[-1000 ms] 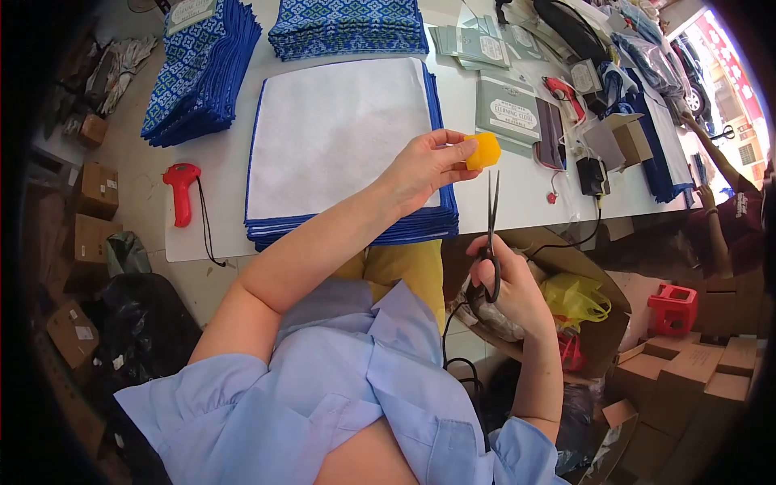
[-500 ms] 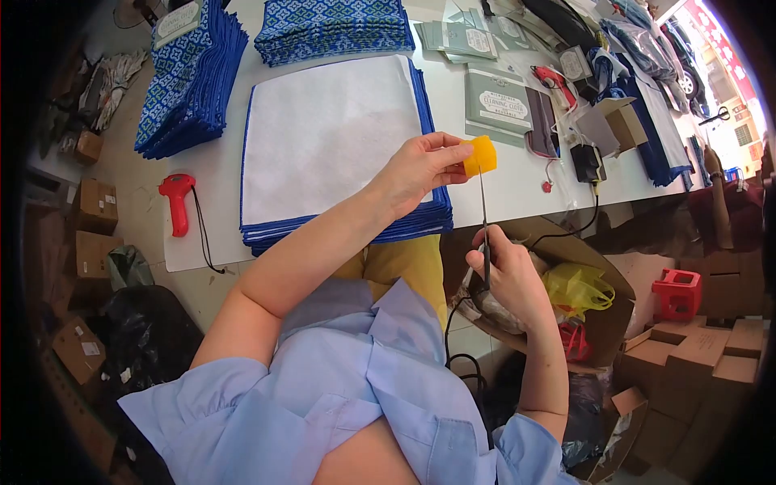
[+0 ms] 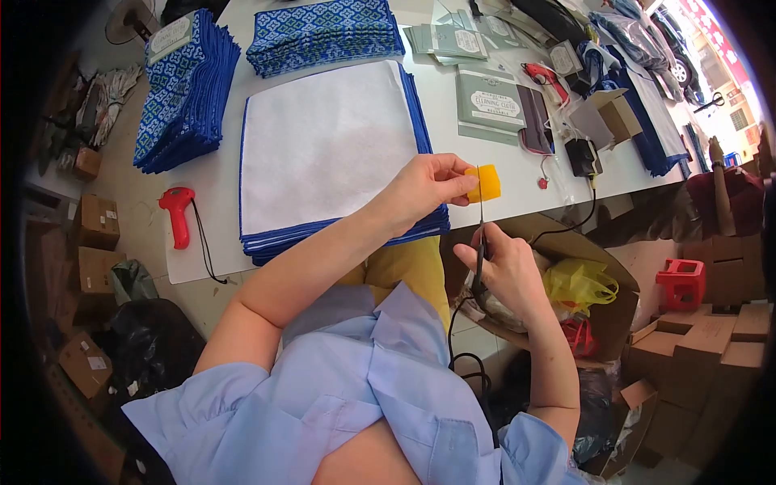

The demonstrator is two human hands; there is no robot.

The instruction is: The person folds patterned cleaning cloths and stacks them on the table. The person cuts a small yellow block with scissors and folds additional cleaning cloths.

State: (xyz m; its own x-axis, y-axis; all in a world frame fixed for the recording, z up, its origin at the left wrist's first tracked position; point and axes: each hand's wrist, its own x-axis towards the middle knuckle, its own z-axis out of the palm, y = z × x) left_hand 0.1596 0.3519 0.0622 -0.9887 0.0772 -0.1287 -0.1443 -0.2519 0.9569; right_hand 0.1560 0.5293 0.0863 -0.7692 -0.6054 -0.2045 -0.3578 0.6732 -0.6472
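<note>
Since the first frame, your scissors (image 3: 481,234) have come up to the yellow piece (image 3: 490,184); their blades, then seen below and clear of it, now lie across its face. Both your hands sit a little lower in view than they did a moment ago.

Your left hand (image 3: 427,190) pinches the yellow piece at its near-left edge between thumb and fingertips, so most of it juts out to the right of those fingertips. Your right hand (image 3: 511,273) has its fingers curled around the dark handles of the scissors, just below the left fingertips, with the blades pointing up. You can't tell from this view whether the blades have bitten into the piece.

Left of your pinching fingers, and partly under that wrist, is a stack of white cloths (image 3: 323,145) with blue edges, on the white table (image 3: 218,202). Beyond your left fingertips lie the grey-green cards (image 3: 491,103), with a patterned blue stack (image 3: 323,36) farther off to their left. Well to the left of your fingers rests a red tool (image 3: 178,220) with a black cord. Right of your right-hand fingers, below the table edge, a cardboard box (image 3: 618,311) holds a yellow-green bag (image 3: 578,284).
</note>
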